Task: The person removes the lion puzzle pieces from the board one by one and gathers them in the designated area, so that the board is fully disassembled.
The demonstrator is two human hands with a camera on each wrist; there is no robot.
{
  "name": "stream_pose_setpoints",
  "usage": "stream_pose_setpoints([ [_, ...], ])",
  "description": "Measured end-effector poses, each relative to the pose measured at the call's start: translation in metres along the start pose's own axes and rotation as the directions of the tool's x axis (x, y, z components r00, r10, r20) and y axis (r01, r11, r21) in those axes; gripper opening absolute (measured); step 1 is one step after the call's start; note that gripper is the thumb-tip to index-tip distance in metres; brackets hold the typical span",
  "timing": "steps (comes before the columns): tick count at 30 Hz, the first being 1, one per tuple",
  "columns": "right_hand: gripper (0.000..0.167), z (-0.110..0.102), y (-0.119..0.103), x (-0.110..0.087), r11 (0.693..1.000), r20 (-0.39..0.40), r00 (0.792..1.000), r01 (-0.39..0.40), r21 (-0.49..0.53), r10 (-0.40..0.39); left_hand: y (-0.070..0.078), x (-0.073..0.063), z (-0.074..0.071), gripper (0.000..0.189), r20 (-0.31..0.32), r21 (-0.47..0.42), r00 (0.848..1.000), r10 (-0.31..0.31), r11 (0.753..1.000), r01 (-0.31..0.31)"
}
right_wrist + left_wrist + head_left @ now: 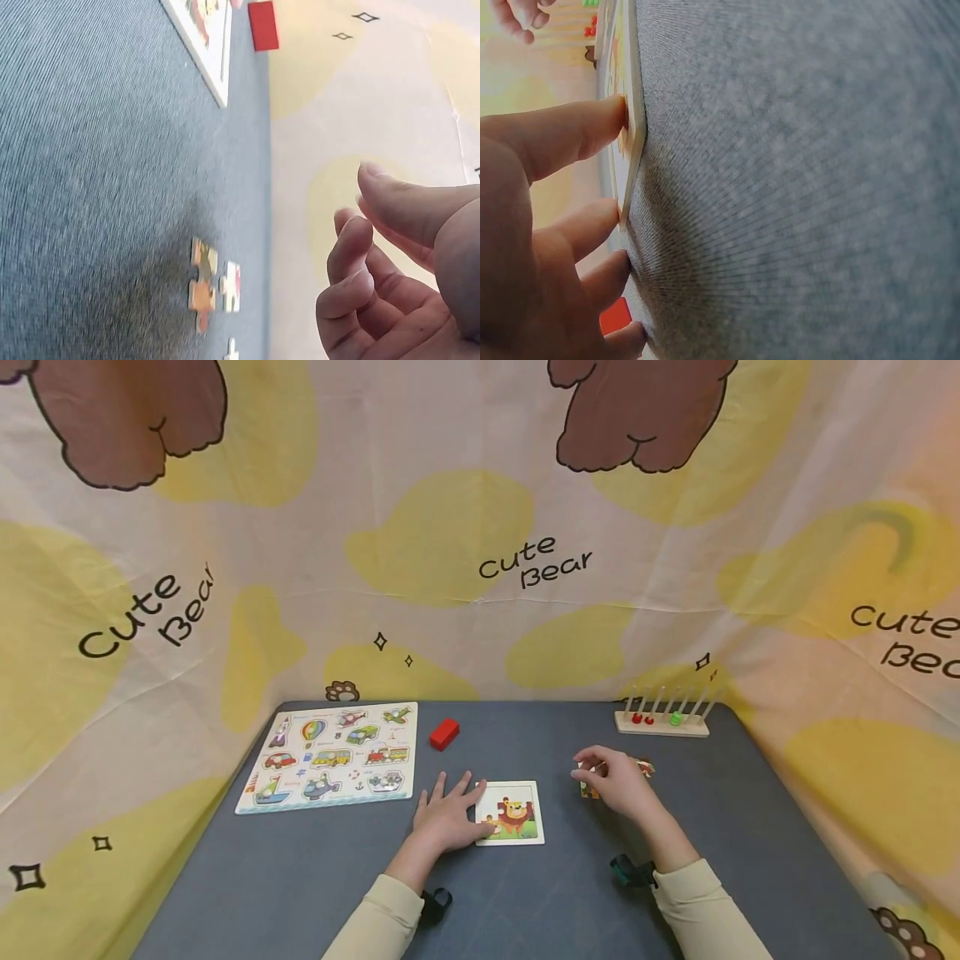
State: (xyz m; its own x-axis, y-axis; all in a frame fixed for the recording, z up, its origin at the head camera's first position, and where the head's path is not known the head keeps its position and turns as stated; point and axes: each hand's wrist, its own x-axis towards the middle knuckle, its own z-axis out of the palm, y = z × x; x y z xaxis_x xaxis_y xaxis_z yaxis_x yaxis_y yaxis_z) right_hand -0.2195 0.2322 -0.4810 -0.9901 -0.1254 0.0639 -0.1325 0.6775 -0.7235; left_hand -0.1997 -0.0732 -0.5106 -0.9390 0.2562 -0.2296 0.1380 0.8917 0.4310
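Note:
A small white-framed jigsaw puzzle [517, 842] lies flat, with joined pieces showing a lion [516, 817]. Spread over its left edge is my left hand [447, 818]. In the left wrist view its thumb [600, 124] presses on the puzzle's face, and other fingertips touch the frame edge and the table. My right hand [618, 785] hovers above loose jigsaw pieces [588, 791], partly hiding them. The right wrist view shows its fingers [352, 240] loosely curled, nothing visible between them and the thumb. Below lie several pieces [202, 295], apart from the hand.
A vehicle picture board [326, 758] lies at the back left, with a red block [444, 734] beside it. At the back right stands a wooden peg rack [660, 727] with red and green beads. A printed cloth [450, 635] hangs behind the grey table [300, 885].

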Motion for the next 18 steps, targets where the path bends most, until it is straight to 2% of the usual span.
stream_pose_setpoints([
  [10,0.027,0.017,-0.015,0.001,0.999,0.023,1.000,-0.004,0.041,0.003,0.001,-0.002,-0.003,0.078,-0.002,-0.013,1.000,0.003,1.000,-0.003],
  [18,0.023,0.036,-0.025,0.002,0.999,0.046,0.999,0.023,0.026,-0.024,0.002,0.001,0.000,0.078,-0.011,-0.009,1.000,-0.007,1.000,0.007],
])
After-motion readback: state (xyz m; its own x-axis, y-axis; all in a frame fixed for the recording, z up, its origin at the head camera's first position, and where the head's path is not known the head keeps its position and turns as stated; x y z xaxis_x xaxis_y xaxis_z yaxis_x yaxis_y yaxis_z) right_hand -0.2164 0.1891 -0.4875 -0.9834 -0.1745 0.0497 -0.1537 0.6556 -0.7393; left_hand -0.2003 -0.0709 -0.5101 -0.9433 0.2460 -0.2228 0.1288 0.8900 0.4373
